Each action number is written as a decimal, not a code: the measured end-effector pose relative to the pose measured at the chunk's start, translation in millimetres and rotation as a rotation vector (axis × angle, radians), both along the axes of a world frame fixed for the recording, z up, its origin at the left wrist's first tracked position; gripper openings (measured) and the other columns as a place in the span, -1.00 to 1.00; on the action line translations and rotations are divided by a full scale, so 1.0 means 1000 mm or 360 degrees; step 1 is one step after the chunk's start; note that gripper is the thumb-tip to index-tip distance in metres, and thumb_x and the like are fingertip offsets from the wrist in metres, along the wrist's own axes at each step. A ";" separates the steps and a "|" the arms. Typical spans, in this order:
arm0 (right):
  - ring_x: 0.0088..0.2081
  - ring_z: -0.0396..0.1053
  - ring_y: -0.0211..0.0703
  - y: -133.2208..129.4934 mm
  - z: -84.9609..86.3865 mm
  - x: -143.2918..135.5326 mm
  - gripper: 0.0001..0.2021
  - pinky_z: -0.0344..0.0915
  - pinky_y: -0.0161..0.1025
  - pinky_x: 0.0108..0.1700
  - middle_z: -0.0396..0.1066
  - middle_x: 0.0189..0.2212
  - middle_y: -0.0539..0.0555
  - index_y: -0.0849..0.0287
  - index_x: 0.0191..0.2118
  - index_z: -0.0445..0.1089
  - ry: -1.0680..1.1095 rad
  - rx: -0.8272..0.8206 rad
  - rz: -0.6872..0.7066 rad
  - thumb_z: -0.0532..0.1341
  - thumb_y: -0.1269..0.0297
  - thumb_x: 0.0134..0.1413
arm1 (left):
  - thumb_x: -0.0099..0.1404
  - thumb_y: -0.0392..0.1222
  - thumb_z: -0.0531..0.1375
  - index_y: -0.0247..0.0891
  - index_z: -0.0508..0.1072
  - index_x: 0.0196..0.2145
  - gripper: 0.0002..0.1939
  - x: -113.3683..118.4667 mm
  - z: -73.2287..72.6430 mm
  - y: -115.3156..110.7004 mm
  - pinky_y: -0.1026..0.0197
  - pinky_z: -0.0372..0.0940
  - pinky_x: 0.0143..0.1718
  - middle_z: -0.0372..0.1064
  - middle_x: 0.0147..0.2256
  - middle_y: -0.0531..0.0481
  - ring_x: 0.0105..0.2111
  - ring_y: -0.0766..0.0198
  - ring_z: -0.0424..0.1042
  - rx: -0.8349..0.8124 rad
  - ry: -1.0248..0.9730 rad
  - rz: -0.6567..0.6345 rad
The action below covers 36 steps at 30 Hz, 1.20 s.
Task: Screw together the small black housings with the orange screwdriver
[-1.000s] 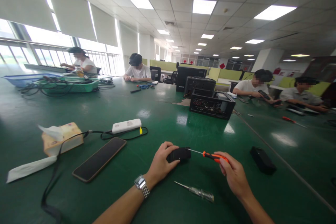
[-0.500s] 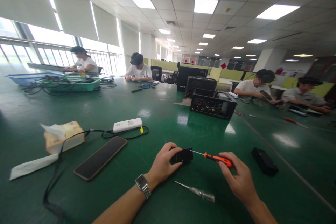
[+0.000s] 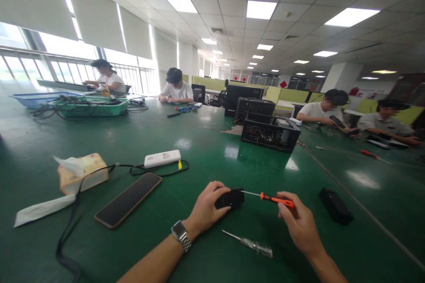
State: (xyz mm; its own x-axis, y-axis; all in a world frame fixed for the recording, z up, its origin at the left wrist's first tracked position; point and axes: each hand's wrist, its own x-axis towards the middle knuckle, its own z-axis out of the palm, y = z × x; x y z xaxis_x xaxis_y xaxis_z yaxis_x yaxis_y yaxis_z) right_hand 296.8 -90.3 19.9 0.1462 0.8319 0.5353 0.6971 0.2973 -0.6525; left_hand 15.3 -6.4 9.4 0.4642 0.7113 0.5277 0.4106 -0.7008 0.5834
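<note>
My left hand (image 3: pixel 207 207), with a watch on its wrist, grips a small black box (image 3: pixel 235 197) on the green table (image 3: pixel 172 247). From the right, my right hand (image 3: pixel 300 221) holds an orange and black screwdriver (image 3: pixel 277 200) by its handle. The shaft lies nearly level, and its tip meets the right end of the black box. A clear-handled screwdriver (image 3: pixel 250 244) lies just in front of both hands. Farther right rests a second black box (image 3: pixel 336 205).
Left of my hands are a phone (image 3: pixel 129 200), a tissue pack (image 3: pixel 84 172), a white device (image 3: pixel 162 158) and a black cable. Behind stand black computer cases (image 3: pixel 270 133) and a green basket (image 3: pixel 106 108) of cables. Several people sit around the table; another screwdriver (image 3: pixel 370 154) lies far right.
The fingers of my right hand have shifted on the screwdriver handle, and the handle has turned a little. My left hand stays on the black box.
</note>
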 end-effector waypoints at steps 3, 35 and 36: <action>-0.53 0.37 -0.22 -0.001 -0.002 0.000 -0.68 0.30 -0.31 -0.45 0.42 -0.51 -0.03 0.15 -0.11 0.38 -0.0001 -0.0040 -0.0022 0.11 0.04 0.17 | 0.09 -0.35 0.32 -0.13 0.43 -0.06 -0.56 0.001 -0.001 0.000 0.10 0.33 -0.06 0.33 -0.10 -0.04 -0.11 0.13 0.36 -0.0029 -0.0015 0.0017; -0.47 0.43 -0.20 -0.006 0.002 -0.018 -0.75 0.36 -0.32 -0.42 0.48 -0.42 0.02 0.14 -0.21 0.43 -0.0216 0.0139 0.0069 0.11 0.12 0.17 | 0.09 -0.33 0.32 -0.14 0.43 -0.07 -0.58 0.001 -0.004 0.001 0.06 0.33 -0.04 0.33 -0.11 -0.05 -0.11 0.12 0.36 -0.0089 -0.0072 0.0075; -0.45 0.43 -0.19 -0.006 0.002 -0.018 -0.75 0.36 -0.32 -0.41 0.48 -0.41 0.02 0.14 -0.21 0.43 -0.0230 0.0147 0.0078 0.11 0.12 0.16 | 0.09 -0.33 0.32 -0.14 0.43 -0.07 -0.58 0.001 -0.005 0.001 0.06 0.33 -0.04 0.33 -0.11 -0.05 -0.11 0.12 0.36 -0.0088 -0.0071 0.0074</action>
